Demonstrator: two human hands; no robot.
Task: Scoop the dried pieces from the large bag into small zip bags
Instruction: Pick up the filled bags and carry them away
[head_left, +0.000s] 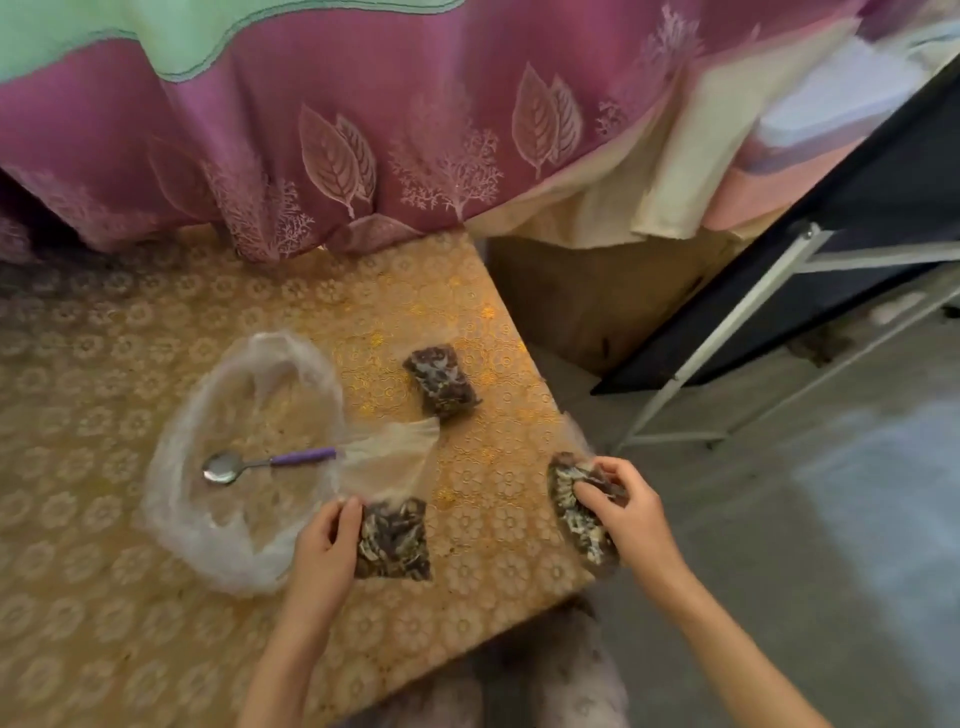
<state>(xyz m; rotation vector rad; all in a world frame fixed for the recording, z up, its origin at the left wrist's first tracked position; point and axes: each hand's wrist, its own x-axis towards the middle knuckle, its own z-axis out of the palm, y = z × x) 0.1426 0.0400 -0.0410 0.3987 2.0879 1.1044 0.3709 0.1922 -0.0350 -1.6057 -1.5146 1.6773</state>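
Clear, crumpled large plastic bag (228, 467) looks emptied, only a purple-handled metal spoon (260, 464) lying on it; three filled small zip bags: one far (441, 382), one pinched by left hand (324, 545) at its edge (395, 540), one clamped in right hand (623, 514) at table corner (574, 512); likely sealing remains.

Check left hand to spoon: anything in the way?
Nothing solid. The spoon lies in the open on the flattened large bag, bowl up, handle pointing right. The left hand rests at the bag's near edge, touching a filled small bag. Only loose clear plastic lies between.
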